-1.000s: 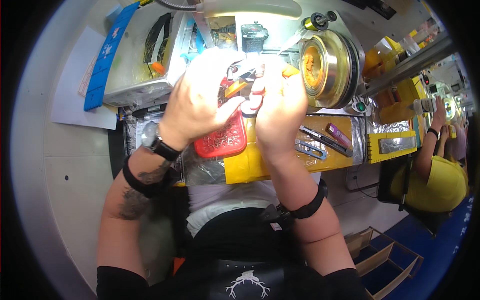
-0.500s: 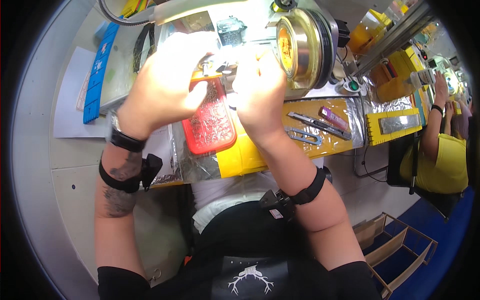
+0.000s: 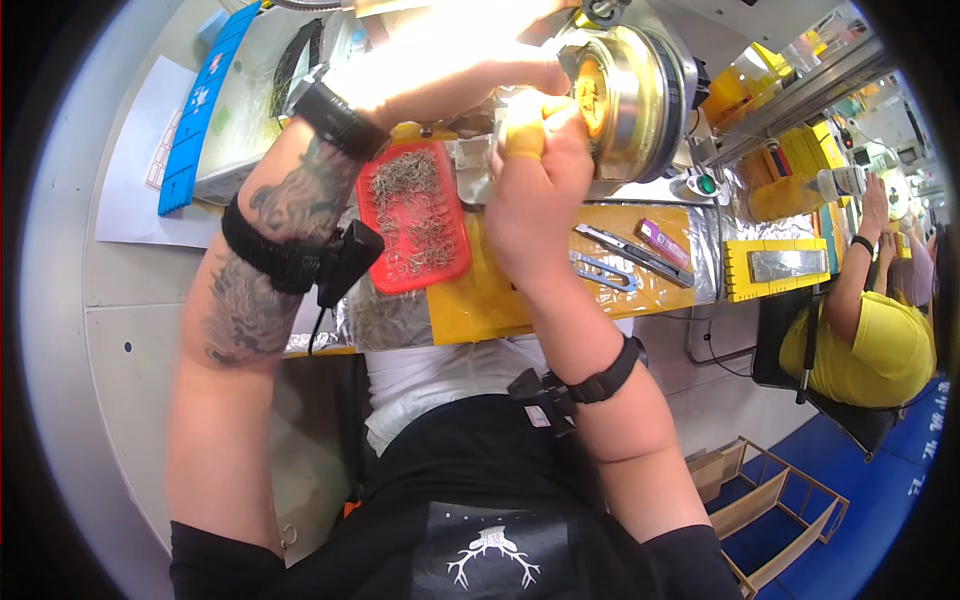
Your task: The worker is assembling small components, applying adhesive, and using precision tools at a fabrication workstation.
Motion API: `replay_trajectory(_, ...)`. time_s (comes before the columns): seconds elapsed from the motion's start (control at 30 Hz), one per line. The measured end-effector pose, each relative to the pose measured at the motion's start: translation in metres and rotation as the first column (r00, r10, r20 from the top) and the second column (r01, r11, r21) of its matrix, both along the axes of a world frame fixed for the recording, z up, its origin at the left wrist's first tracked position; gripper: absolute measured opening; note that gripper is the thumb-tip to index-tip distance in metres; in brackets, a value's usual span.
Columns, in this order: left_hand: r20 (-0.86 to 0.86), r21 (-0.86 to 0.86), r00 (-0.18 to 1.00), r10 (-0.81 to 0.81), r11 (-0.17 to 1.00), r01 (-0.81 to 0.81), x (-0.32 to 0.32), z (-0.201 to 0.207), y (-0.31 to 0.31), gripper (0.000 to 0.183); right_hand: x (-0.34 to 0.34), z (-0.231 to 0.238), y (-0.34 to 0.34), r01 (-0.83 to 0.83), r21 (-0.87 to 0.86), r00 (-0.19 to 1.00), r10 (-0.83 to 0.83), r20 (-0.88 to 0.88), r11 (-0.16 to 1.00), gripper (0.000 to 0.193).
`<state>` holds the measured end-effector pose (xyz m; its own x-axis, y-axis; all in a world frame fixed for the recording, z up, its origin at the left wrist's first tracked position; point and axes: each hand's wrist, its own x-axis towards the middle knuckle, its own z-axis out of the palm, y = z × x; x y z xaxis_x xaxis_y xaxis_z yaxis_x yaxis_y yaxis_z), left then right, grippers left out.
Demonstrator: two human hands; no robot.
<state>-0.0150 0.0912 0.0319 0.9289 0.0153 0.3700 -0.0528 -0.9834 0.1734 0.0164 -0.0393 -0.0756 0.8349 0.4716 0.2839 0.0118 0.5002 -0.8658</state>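
Observation:
My left hand [image 3: 470,72] reaches across to the right, above the far end of a red tray, close to a round metal drum [image 3: 625,110] with an orange-yellow face. Glare washes out its fingers, so their grip does not show. My right hand [image 3: 540,165] is closed just left of the drum, with a yellow cover on one finger. What it pinches, if anything, is too small or hidden to name. Below my left wrist lies the red tray [image 3: 462,255], holding many small, thin, bent metal pieces [image 3: 410,185].
Right of my right forearm, a utility knife [image 3: 640,258], a blue-grey slotted tool [image 3: 605,275] and a purple packet [image 3: 662,240] lie on a yellow-covered mat. A green button [image 3: 706,185] sits beside the drum. Farther right sits a person in yellow [image 3: 865,350]. A blue ruler-like strip [image 3: 205,120] stands at left.
My left hand has moved up and to the right from over the tray toward the drum, uncovering more of the tray. My right hand has shifted slightly right and stays closed.

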Motion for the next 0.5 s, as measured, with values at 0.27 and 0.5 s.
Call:
replay_trajectory(0.27, 0.223, -0.547, 0.960, 0.171, 0.837, -0.022, -0.060, -0.043, -0.044, 0.025, -0.009, 0.009, -0.038, -0.159, 0.026, 0.986, 0.160, -0.036, 0.987, 0.010)
replay_trajectory(0.5, 0.104, -0.729, 0.969, 0.226, 0.680, -0.081, -0.059, -0.039, -0.058, 0.014, -0.002, 0.002, -0.036, -0.226, 0.096, 0.973, 0.230, -0.031, 0.969, 0.005)
